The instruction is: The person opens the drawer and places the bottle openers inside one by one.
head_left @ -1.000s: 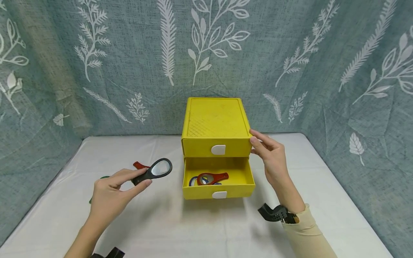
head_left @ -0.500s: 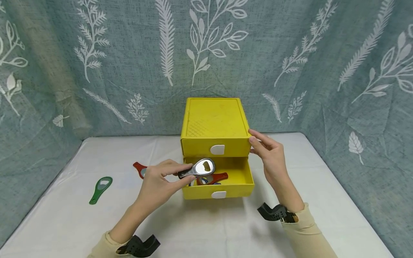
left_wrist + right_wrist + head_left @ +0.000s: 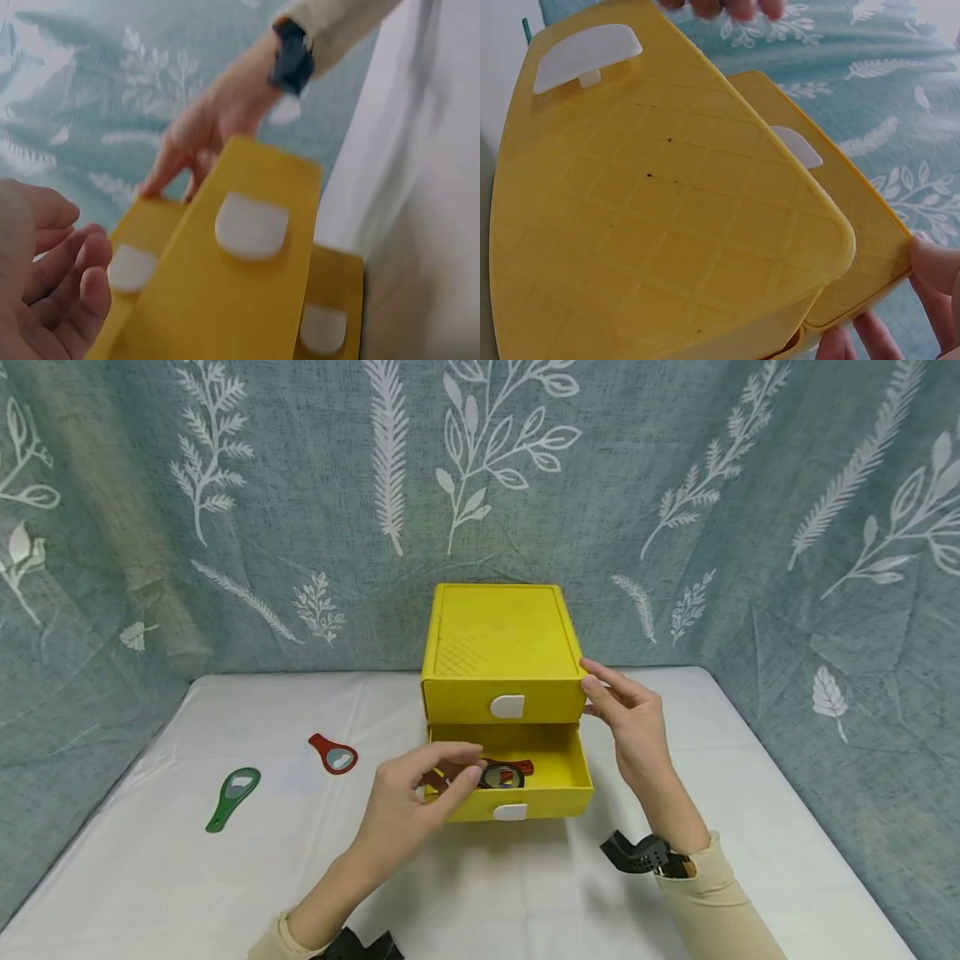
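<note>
Head view: the left hand is poised at the left front of the pulled-out drawer, thumb and index finger apart, nothing seen clamped between them. Just beyond the fingertips, the black ring-headed tool lies in that drawer, overlapping a red-handled tool. Possible fault: the stacked tools may jam the drawer if an end projects above its front. The ring points right; the long axis appears to run left to right, but the hand hides the handle. The right hand rests spread fingertips against the right side of the yellow drawer unit; if this support slackens, the unit may shift. On the desk, well left, a red tool points its head toward the near right, and a green tool toward the far right, both long axes diagonal.
</note>
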Action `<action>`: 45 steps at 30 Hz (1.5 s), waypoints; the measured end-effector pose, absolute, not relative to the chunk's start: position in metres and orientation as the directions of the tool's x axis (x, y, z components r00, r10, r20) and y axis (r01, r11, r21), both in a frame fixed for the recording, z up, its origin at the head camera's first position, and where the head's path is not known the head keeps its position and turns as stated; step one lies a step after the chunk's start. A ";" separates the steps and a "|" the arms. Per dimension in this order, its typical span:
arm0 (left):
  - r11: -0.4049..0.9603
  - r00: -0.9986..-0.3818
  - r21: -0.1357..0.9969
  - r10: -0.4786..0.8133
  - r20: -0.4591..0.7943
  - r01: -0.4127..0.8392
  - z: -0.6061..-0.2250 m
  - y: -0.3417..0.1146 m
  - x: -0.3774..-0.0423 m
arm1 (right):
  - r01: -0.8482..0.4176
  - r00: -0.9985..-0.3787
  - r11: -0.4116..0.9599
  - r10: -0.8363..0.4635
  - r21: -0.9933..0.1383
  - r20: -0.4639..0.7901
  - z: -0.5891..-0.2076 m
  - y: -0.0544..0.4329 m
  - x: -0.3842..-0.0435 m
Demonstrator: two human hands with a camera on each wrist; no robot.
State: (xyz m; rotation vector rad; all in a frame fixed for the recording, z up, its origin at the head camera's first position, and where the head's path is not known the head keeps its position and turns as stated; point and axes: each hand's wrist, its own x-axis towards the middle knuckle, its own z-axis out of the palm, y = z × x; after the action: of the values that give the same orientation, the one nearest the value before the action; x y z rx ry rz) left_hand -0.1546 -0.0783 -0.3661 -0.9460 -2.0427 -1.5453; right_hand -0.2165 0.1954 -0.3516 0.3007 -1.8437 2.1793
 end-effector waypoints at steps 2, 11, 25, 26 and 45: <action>0.093 -0.697 0.705 0.290 0.656 0.703 -0.367 -0.072 -0.147 | -0.332 -0.943 -0.155 0.074 -0.930 0.325 -0.351 0.196 -0.216; 0.103 -0.816 0.857 0.380 0.435 0.505 -0.387 -0.051 -0.133 | -0.349 -0.937 -0.167 0.063 -0.922 0.343 -0.352 0.196 -0.217; 0.348 -0.857 0.800 0.366 0.364 0.489 -0.392 -0.047 -0.135 | -0.353 -0.936 -0.165 0.065 -0.921 0.347 -0.350 0.195 -0.217; 0.372 -0.851 0.779 0.365 0.377 0.504 -0.392 -0.047 -0.135 | -0.352 -0.936 -0.166 0.065 -0.921 0.345 -0.350 0.195 -0.217; 0.416 -0.744 0.619 0.429 0.512 0.666 -0.402 -0.054 -0.145 | -0.332 -0.943 -0.168 0.069 -0.928 0.325 -0.351 0.195 -0.216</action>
State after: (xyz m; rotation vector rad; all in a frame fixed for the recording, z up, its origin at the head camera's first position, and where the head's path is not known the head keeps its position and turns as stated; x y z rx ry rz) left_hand -0.1455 -0.0544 -0.4017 -0.9540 -2.3999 -1.2376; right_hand -0.2162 0.1950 -0.3506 0.3021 -1.8311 2.1967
